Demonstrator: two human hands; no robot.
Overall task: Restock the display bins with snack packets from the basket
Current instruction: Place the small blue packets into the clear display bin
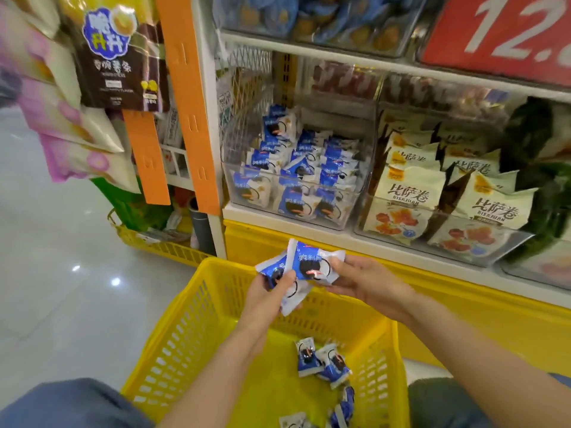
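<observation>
A yellow plastic basket point(185, 329) stands on the floor between my knees, with several blue-and-white snack packets point(323, 359) loose on its bottom. Above the basket's far rim, my left hand point(268, 293) grips a couple of these packets point(292, 299), and my right hand point(361, 281) holds another blue-and-white packet point(313, 264) that overlaps them. Straight ahead on the shelf, a clear display bin point(290, 208) holds rows of the same blue packets and has room at its back.
To the right, a second clear bin point(445, 239) holds cream packets with orange pictures. A red price sign point(506, 32) hangs above. Orange hanging strips point(188, 103) with dark snack bags flank the shelf's left post. A yellow shelf base point(463, 291) runs behind the basket.
</observation>
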